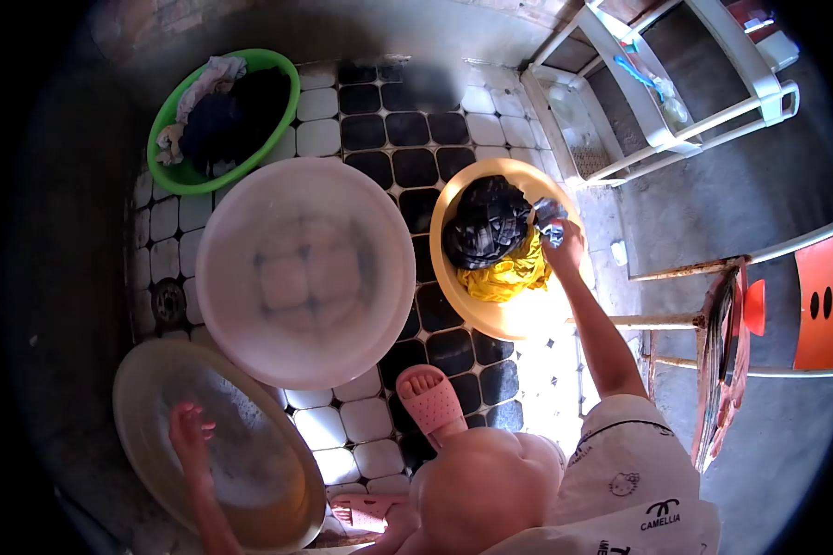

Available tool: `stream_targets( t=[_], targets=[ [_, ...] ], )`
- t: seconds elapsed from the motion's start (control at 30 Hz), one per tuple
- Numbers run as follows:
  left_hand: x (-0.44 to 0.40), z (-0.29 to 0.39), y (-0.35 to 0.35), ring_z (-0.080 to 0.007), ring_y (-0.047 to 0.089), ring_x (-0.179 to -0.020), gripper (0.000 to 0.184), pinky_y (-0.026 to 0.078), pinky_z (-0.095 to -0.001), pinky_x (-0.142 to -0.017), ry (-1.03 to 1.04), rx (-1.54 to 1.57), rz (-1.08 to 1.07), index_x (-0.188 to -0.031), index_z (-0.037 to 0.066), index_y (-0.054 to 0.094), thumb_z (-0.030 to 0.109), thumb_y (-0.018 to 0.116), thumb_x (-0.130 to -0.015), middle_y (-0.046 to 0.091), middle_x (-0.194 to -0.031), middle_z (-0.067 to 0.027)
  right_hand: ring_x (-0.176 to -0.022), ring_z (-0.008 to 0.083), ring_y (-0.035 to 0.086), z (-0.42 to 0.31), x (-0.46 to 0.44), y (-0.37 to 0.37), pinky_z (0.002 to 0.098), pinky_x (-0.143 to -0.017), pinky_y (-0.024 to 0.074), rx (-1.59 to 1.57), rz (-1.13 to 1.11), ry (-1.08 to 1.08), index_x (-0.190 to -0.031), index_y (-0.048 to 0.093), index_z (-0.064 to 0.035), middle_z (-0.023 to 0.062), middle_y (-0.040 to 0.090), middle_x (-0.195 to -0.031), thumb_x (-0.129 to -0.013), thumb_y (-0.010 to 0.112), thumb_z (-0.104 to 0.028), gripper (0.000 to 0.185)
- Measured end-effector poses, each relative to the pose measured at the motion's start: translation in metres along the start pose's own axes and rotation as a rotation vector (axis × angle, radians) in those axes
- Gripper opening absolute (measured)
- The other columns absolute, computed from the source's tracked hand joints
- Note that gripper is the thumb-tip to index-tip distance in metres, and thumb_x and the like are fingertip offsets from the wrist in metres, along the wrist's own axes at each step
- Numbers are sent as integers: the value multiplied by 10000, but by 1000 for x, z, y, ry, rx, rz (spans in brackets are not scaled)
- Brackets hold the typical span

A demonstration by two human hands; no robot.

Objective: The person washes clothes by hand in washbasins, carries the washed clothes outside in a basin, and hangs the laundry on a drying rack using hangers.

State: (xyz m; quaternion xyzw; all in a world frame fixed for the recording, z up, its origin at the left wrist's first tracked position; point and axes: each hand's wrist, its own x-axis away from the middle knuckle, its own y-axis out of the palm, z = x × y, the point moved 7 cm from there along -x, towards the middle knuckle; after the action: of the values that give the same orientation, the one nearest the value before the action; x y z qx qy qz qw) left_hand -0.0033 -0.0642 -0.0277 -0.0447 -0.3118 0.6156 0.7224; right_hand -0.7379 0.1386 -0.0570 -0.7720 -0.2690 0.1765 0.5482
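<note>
At the right side of a yellow-orange basin (515, 326), my right hand (565, 248) is closed on a grey patterned cloth (550, 215). Beside that cloth lie a bunched dark cloth (487, 220) and a bright yellow cloth (507, 276), both inside the basin. My left hand (191, 437) hangs over a large basin of cloudy, sudsy water (250, 449) at the lower left. Its fingers are partly curled and apart, with nothing held in them.
A wide pale basin (305, 365) stands between the other basins. A green basin (289, 120) with clothes is at the upper left. A white shelf rack (731, 120) and a chair with an orange back (824, 305) are on the right. A round drain (167, 302) is at the left.
</note>
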Motion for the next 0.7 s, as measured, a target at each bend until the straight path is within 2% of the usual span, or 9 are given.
stream_targets(
  t=[0.03, 0.17, 0.2, 0.3, 0.33, 0.4, 0.57, 0.67, 0.7],
  targets=[
    [3, -6, -4, -109, 559, -621, 193, 406, -208, -517, -2, -3, 17, -1044, 96, 488, 162, 479, -863, 568, -960, -41, -1081, 267, 458, 18, -1, 12, 391, -903, 367, 198, 180, -69, -1211, 392, -173, 103, 480, -1174, -587, 744, -235, 720],
    [17, -15, -7, -97, 553, -622, 175, 401, -197, -522, -18, -19, 41, -1029, 83, 489, 135, 477, -862, 568, -917, -32, -1129, 359, 395, 63, -26, 54, 417, -933, 326, -198, 150, 183, -1327, 209, -152, 238, 384, -1229, -579, 753, -434, 967],
    [18, -13, -16, -96, 554, -626, 175, 405, -198, -529, -31, -15, 37, -1030, 81, 488, 131, 476, -863, 569, -911, -31, -1009, 303, 515, 33, -18, 55, 381, -834, 419, 156, 82, 259, -1299, 271, -58, 231, 469, -1161, -609, 743, -440, 919],
    [20, -12, -28, -96, 558, -636, 176, 414, -200, -549, -61, 22, 25, -1032, 75, 490, 126, 473, -864, 573, -894, -31, -774, 221, 605, 86, -40, 87, 314, -656, 489, -696, -77, 372, -1191, 420, 20, 178, 590, -968, -676, 717, -385, 719],
    [21, -19, -28, -97, 559, -638, 176, 416, -202, -553, -69, 42, 25, -1032, 75, 493, 128, 473, -865, 576, -890, -33, -582, 149, 589, 76, -33, 57, 254, -513, 476, -831, -9, 508, -1008, 560, 42, 106, 623, -765, -740, 679, -302, 452],
    [27, -25, -22, -98, 557, -638, 171, 419, -206, -561, -52, 76, 6, -1023, 71, 499, 134, 474, -866, 577, -881, -37, -608, 145, 584, 49, -25, 14, 254, -554, 471, -893, -170, 516, -858, 622, 34, 91, 624, -758, -755, 663, -256, 311],
    [31, 7, 12, -102, 566, -644, 156, 438, -227, -570, -118, 189, -38, -964, 78, 525, 196, 495, -867, 589, -886, -53, -690, 105, 580, -138, -1, -81, 232, -591, 462, -1242, -276, 35, -905, 613, 14, 57, 625, -797, -858, 534, -204, 237],
    [45, 19, -1, -97, 547, -647, 129, 428, -219, -583, -117, 85, -45, -947, 52, 511, 150, 485, -867, 564, -841, -44, -632, 77, 541, -124, -23, -59, 187, -586, 429, -1189, -143, -55, -939, 581, 32, 18, 602, -795, -883, 497, -224, 276],
    [47, 14, -5, -96, 546, -651, 126, 427, -218, -582, -109, 94, -43, -942, 51, 512, 149, 485, -866, 565, -842, -44, -526, 114, 528, -103, -27, -57, 235, -545, 436, -1087, 60, 24, -820, 629, -9, 42, 614, -694, -806, 611, -283, 275]
  ],
)
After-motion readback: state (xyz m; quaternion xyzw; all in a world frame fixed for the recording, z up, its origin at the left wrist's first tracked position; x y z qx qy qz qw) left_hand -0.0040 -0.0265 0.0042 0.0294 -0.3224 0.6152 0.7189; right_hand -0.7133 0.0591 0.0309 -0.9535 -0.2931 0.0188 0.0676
